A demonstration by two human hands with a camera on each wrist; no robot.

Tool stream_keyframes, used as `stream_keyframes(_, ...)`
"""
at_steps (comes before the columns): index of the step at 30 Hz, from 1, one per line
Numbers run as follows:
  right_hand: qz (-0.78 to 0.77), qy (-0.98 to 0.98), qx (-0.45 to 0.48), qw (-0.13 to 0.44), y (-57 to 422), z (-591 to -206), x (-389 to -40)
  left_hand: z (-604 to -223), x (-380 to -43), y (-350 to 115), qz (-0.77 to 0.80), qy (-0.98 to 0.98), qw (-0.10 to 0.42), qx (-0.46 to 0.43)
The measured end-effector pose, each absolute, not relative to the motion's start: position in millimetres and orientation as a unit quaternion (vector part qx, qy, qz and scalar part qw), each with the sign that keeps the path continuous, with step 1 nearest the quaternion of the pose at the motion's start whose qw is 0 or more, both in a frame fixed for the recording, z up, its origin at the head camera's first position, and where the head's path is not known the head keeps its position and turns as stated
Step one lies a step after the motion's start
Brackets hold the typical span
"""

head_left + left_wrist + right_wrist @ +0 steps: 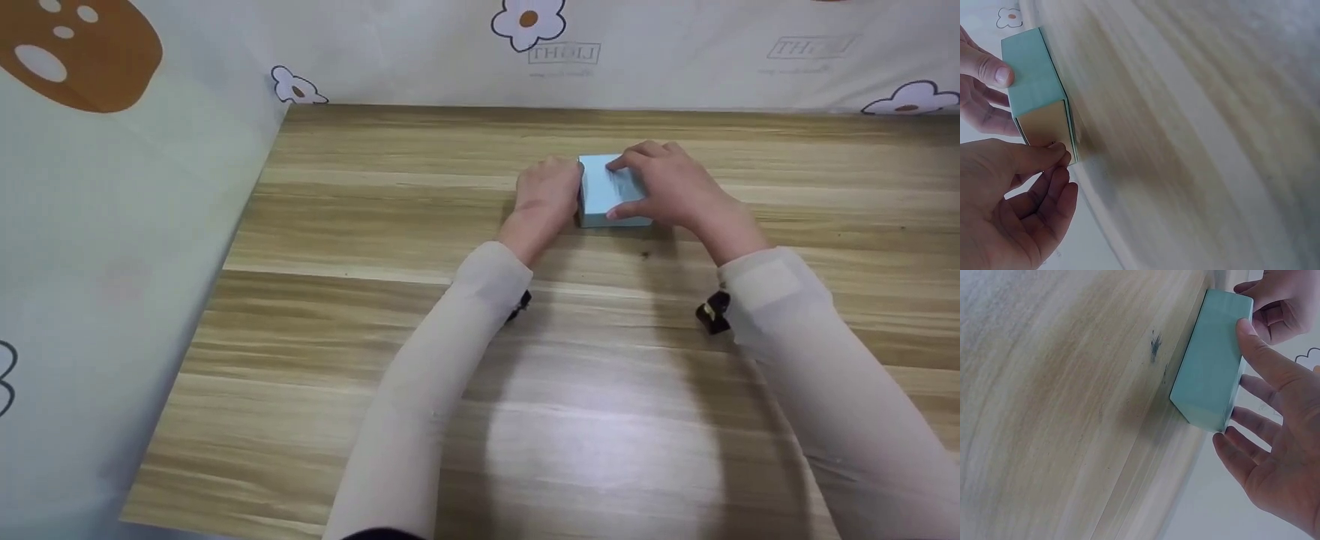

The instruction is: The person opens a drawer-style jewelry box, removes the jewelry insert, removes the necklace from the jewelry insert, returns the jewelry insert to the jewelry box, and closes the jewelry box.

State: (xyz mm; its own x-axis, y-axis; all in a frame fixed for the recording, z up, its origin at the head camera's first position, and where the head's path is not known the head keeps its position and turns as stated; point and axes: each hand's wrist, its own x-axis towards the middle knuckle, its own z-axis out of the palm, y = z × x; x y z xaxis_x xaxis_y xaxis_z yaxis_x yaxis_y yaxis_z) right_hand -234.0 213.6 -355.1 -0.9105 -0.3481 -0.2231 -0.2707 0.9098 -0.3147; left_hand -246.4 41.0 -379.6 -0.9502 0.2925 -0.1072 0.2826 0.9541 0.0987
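The pale blue-green rectangular box [602,191] with a tan end panel [1044,125] rests on the tabletop near its far edge, at about 2 o'clock from the centre of the head view. At 10 o'clock hangs a whitish printed sheet [202,187], bearing a brown spotted mushroom-like cap [120,71]. Next comes the wood-grained tabletop [315,337], light yellowish with browner bands running across it. Past its far edge, around 12 o'clock, the sheet shows a white flower [507,15] with a brown centre and mirrored lettering, LIGHT [564,53]; another white flower is at 2 o'clock. Glare brightens the wood toward 5 o'clock.

An off-white left sleeve [420,375] enters from 7 o'clock. The left hand [547,199], at the box's 9 o'clock side, has thumb and forefinger drawn together, pinching at the tan end panel, its other fingers curled. At the box's 3 o'clock side, the right hand [675,184] is clamped on the box, thumb and fingers well spread, the thumb on its near upper edge. The off-white right sleeve [832,375] comes from 4 o'clock, with a small black device [714,313] at the wrist.
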Motion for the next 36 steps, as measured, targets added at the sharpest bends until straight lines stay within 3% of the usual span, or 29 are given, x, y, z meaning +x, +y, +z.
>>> stream_keyframes(36,-0.131,0.966,-0.157,0.157,210,-354,-232,-380,-246,30,0.053,0.984,0.083,0.147)
